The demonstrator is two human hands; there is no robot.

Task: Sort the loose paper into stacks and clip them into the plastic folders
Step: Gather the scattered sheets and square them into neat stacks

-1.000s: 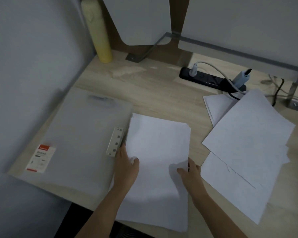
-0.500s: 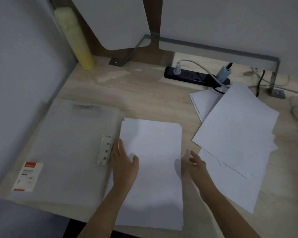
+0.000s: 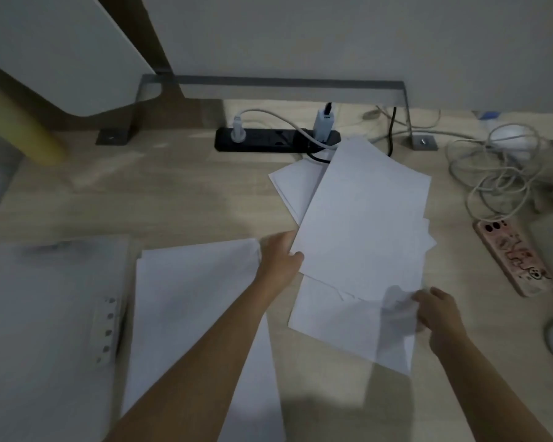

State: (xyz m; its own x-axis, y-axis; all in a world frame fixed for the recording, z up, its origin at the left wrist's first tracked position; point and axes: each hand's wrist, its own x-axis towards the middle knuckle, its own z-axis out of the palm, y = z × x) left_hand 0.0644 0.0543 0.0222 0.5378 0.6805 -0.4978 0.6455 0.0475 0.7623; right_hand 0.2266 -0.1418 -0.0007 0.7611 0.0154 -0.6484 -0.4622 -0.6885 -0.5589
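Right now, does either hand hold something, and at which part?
The left hand pinches the top loose sheet at its near left corner. The right hand touches the loose pile at its near right edge; grip unclear.

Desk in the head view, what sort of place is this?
Probably a home or office workspace: a wooden desk against a wall, with loose paper, a plastic folder, a power strip and a phone.

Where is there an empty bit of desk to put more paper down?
The biggest bare wood lies between the power strip, the yellow roll, the plastic folder and the neat stack. A smaller patch sits at the near edge, below the loose sheets. The right side is crowded with cables and a phone.
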